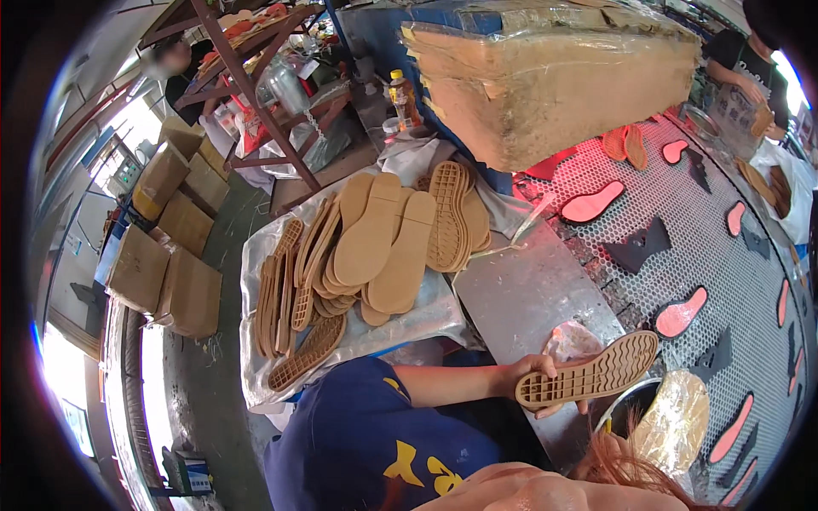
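My left hand (538, 380) is closed on a tan shoe sole (590, 375). The sole's treaded underside, with a grid at the heel and wavy ridges toward the toe, faces up. My thumb lies over the near edge and fingertips show beneath it. The sole is tilted above a grey metal plate (528, 281), close to a crumpled pinkish piece (573, 342) on that plate. To the left, a pile of tan soles (375, 238) covers a plastic-wrapped surface (417, 319); some lie smooth side up, others tread up. My right hand does not show.
A mesh conveyor (630, 200) at right carries pink-lit soles (679, 313) and dark shoe pieces (639, 245). A round container (629, 404) and a plastic-wrapped pad (673, 422) are near the held sole. A large cardboard-covered box (545, 94) overhangs the conveyor. Cartons (187, 289) stand left; a co-worker (750, 81) is at far right.
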